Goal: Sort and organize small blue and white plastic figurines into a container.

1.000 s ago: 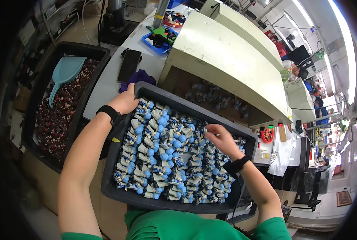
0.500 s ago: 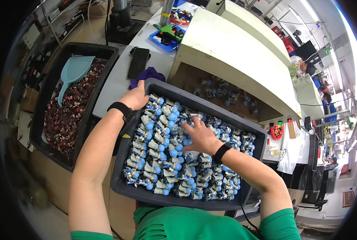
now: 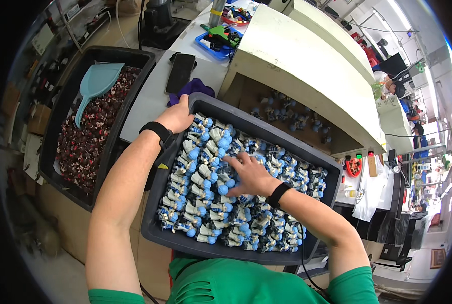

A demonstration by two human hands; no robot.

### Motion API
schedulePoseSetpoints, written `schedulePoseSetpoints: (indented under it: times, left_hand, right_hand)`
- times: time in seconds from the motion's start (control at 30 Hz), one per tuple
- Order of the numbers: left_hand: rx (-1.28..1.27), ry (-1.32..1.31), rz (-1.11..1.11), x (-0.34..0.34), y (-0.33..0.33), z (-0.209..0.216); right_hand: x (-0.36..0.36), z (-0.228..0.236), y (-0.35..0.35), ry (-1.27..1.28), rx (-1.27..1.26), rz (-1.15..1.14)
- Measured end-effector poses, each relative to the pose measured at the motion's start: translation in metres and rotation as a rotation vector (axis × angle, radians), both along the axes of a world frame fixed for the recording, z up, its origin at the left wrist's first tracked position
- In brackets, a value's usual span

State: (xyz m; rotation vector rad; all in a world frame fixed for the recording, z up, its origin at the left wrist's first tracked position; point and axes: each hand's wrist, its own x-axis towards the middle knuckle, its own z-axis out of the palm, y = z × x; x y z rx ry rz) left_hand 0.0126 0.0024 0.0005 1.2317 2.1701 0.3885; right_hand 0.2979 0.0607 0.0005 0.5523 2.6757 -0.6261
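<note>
A dark grey plastic tray [image 3: 266,126] sits at a tilt in front of me, filled with rows of small figurines [image 3: 198,190] with blue round heads, white-and-grey parts and dark blue bodies. My left hand [image 3: 177,117] grips the tray's far left corner; its fingers are partly hidden by the rim. Over the middle of the rows, my right hand [image 3: 252,176] rests with fingers spread on the figurines, none visibly gripped. A black band is on each wrist.
Left of me stands a black bin [image 3: 147,63] of small dark-red and brown pieces, with a light blue dustpan [image 3: 100,81] on top. Behind the tray are a phone [image 3: 181,73], a purple cloth [image 3: 198,89], a blue basket [image 3: 205,44] and a cream hood [image 3: 297,66] over more figurines.
The view has shifted slightly. My right hand has moved a little toward me over the figurines, fingers still spread. The left hand keeps its place on the tray's corner.
</note>
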Motion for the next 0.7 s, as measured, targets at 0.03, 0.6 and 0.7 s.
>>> schedulePoseSetpoints:
  times: [0.03,0.6,0.7]
  left_hand:
    - [-0.003,-0.002,-0.002,0.001,0.001,0.002]
    - [-0.012,-0.014,-0.006,-0.002,-0.003,0.002]
    - [0.042,0.015,-0.01,-0.002,-0.003,0.0]
  right_hand:
    - [-0.001,-0.006,0.002,0.042,0.012,0.009]
    - [0.008,0.006,-0.033,0.146,0.035,0.131]
    - [0.009,0.006,-0.034,0.17,0.037,0.116]
